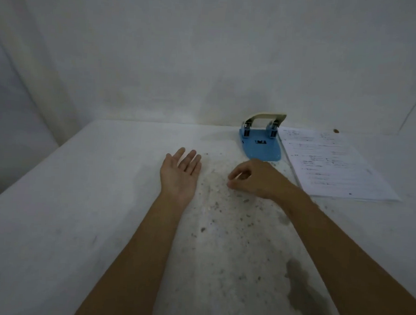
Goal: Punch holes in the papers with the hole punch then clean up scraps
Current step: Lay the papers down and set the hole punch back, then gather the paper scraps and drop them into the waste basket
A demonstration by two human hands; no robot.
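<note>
A blue hole punch (261, 145) with a cream handle stands at the back of the white table (84, 199). A stack of printed papers (332, 164) lies just right of it. Small paper scraps (220, 201) are scattered over the table's middle, between my arms. My left hand (180, 174) lies palm up and flat, fingers apart, on the table left of the scraps. My right hand (255, 178) hovers over the scraps in front of the punch, fingers curled in a pinch; whether a scrap is between the fingertips cannot be made out.
A white wall rises right behind the table's far edge. A dark stain (302, 290) marks the table near my right forearm. A small dark spot (336, 131) sits behind the papers. The table's left edge drops off at the left.
</note>
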